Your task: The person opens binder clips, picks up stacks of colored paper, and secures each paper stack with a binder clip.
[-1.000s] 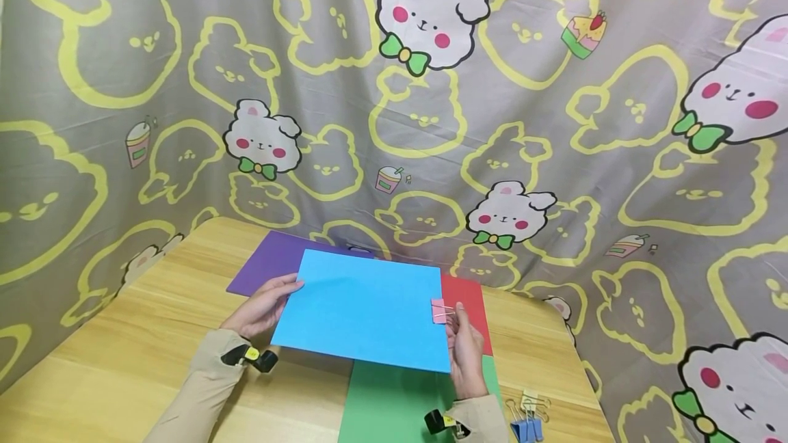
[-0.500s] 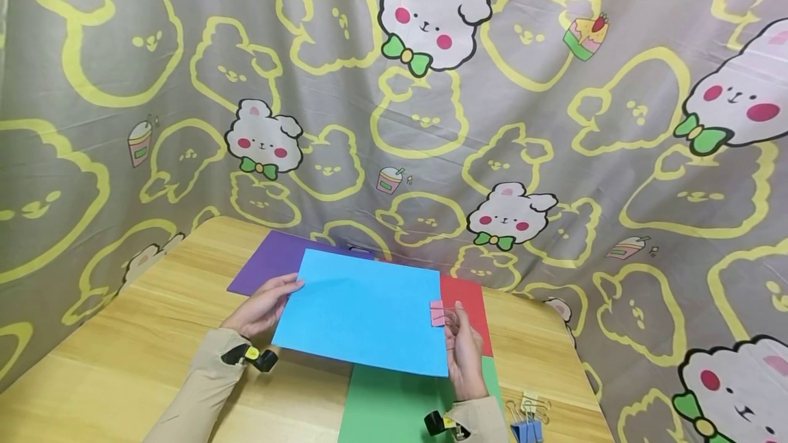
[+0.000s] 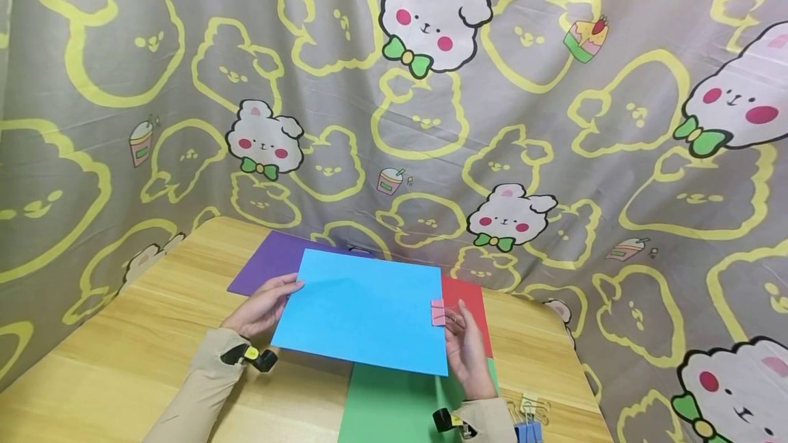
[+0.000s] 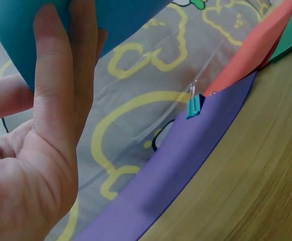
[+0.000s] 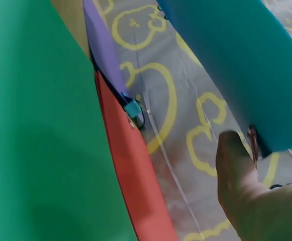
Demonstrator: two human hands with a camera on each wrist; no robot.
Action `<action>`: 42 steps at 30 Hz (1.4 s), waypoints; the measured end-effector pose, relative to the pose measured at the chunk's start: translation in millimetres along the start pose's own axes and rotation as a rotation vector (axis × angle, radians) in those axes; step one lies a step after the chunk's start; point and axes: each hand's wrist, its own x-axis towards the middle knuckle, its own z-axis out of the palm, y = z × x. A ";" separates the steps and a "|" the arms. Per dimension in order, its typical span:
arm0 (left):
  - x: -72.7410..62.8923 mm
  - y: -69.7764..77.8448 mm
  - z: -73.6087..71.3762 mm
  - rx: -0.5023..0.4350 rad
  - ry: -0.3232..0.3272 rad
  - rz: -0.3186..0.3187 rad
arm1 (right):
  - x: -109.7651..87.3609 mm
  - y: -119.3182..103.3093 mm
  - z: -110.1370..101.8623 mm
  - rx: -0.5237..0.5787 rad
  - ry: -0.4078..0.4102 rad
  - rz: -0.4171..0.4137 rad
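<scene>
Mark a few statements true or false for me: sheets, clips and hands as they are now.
1. The left hand holds the blue sheet. True.
2. The pink clip is on the blue sheet's left edge. False: it is on the right edge, by the right hand.
3. The teal clip sits where the purple sheet and red sheet meet. True.
4. The blue sheet lies flat on the table. False: it is held up above it.
5. The blue clip lies right of the green sheet. True.

No text is showing legibly; the yellow label (image 3: pixel 251 354) by the left wrist camera (image 3: pixel 267 361) and yellow patch (image 3: pixel 456 421) by the right wrist camera (image 3: pixel 441 420) are appearing too small to read.
</scene>
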 end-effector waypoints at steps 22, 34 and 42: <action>-1.7 3.0 -4.5 0.108 0.065 -0.014 | 10.5 -1.1 -12.9 -0.278 -0.028 0.040; -2.0 4.5 -6.3 0.126 0.071 -0.009 | 10.4 4.7 -7.8 -0.236 0.000 -0.018; -2.6 5.1 -6.0 0.105 0.081 -0.005 | 11.1 5.7 -5.6 -0.199 -0.020 -0.030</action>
